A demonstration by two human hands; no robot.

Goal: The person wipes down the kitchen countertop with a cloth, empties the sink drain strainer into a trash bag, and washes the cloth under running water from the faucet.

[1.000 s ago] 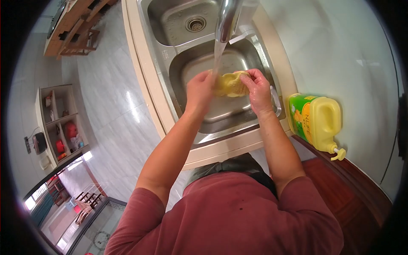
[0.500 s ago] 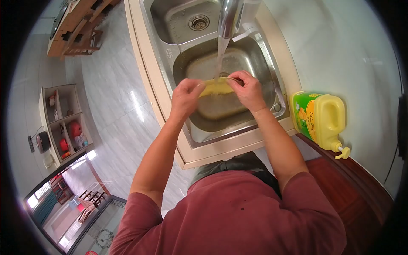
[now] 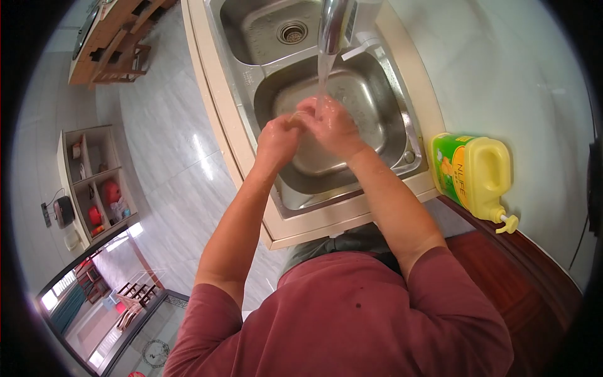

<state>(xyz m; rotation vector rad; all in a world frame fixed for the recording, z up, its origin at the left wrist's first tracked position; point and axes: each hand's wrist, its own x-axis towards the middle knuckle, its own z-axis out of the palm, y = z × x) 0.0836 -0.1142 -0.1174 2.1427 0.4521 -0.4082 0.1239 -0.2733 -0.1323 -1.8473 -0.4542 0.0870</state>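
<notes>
My left hand [image 3: 279,139] and my right hand [image 3: 331,127] meet over the near steel basin [image 3: 377,135], fingers pinched together. Between the fingertips a thin pale edge [image 3: 300,115] shows; the rest of the yellow cloth is hidden by the hands. Water from the chrome faucet [image 3: 333,28] runs onto my right hand. Both hands look wet and closed.
A second basin with a drain [image 3: 292,32] lies beyond. A yellow detergent jug [image 3: 485,176] with a green label and pump stands right of the sink. The beige counter edge [image 3: 326,225] runs in front. Shelves [image 3: 100,182] stand far left.
The yellow cloth was stretched between my hands and is now mostly hidden. My right hand has moved left to meet my left hand under the water.
</notes>
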